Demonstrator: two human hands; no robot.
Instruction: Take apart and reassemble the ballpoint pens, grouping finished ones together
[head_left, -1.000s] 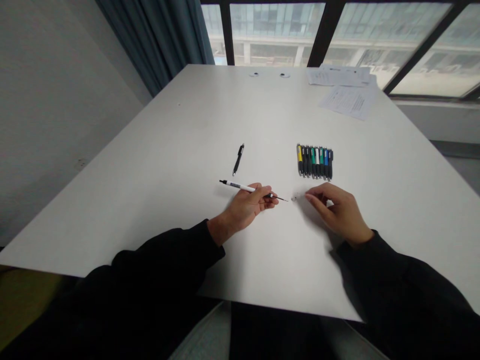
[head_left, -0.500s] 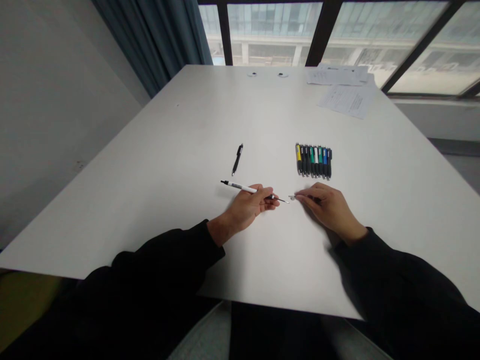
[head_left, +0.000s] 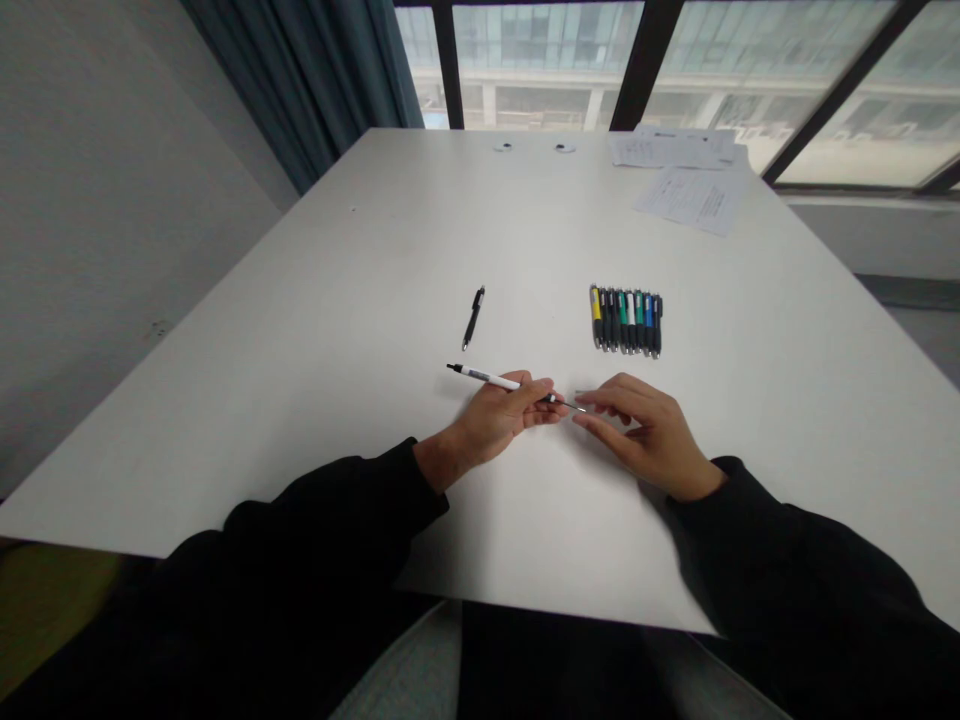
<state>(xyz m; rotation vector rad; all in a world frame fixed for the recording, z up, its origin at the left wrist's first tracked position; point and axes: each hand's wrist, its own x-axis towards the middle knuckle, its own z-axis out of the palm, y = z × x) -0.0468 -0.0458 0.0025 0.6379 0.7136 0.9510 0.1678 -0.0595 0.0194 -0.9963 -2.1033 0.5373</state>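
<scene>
My left hand (head_left: 502, 412) is closed around a white pen (head_left: 487, 378) with a black clicker end pointing left. From the pen's other end a thin refill (head_left: 568, 404) sticks out to the right, bare. Around the refill's tip my right hand (head_left: 637, 430) has its thumb and forefinger apart; whether they touch the tip I cannot tell. By the right forefinger's tip shows a small greyish thing (head_left: 579, 391), too small to name. A black pen (head_left: 473, 318) lies on the table just beyond my left hand.
Several pens (head_left: 627, 321) with yellow, black, green, white and blue barrels lie side by side beyond my right hand. Printed papers (head_left: 690, 200) are at the white table's (head_left: 300, 330) far right corner. Two small round fittings (head_left: 565, 148) sit near the far edge.
My right hand has come slightly left and parted its thumb and forefinger, which were pinched by a small thing. The white pen in my left hand has shifted slightly right.
</scene>
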